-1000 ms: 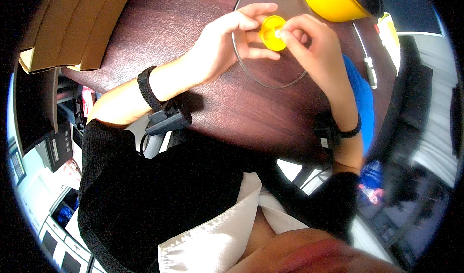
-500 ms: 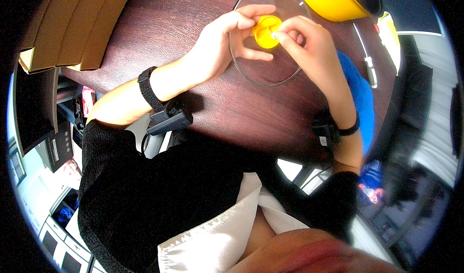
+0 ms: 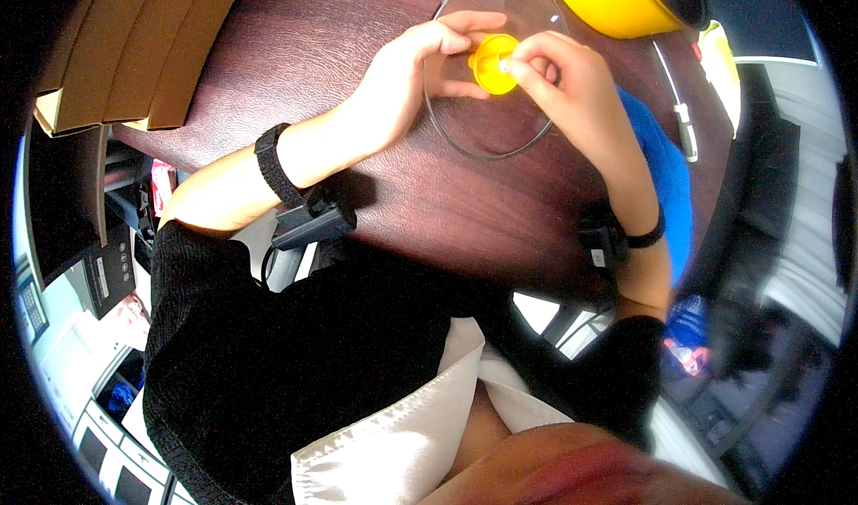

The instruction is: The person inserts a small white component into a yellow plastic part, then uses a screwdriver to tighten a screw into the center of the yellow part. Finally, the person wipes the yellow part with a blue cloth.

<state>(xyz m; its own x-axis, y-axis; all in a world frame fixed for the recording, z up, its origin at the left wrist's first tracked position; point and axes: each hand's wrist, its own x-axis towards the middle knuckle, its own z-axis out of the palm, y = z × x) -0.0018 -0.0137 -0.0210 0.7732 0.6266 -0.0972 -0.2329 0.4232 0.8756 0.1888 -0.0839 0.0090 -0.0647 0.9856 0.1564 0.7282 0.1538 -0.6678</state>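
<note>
Yellow knob: I have it face-on, hollow side toward my camera, at the middle of the lid.
Lid: clear, round, dark rim; over the table. Resting on it or raised, I can't tell.
Left hand: grasping the knob from its left, fingers spread round it; lid rim crosses the hand.
Right hand: thumb and forefinger pinched on a pale bit at the knob's right part. Too small for me to identify.
Pot: yellow outside, dark inside; upper right, just beside the lid.
Tool: thin shaft, white-grey handle; on the table, right of the right hand.
Blue thing: partly behind the right forearm; can't identify it.
Box: brown cardboard, upper left, well apart from the lid.
Straps: black, one per wrist, black module at each.
Table: dark red-brown, grained, with a sheen.
</note>
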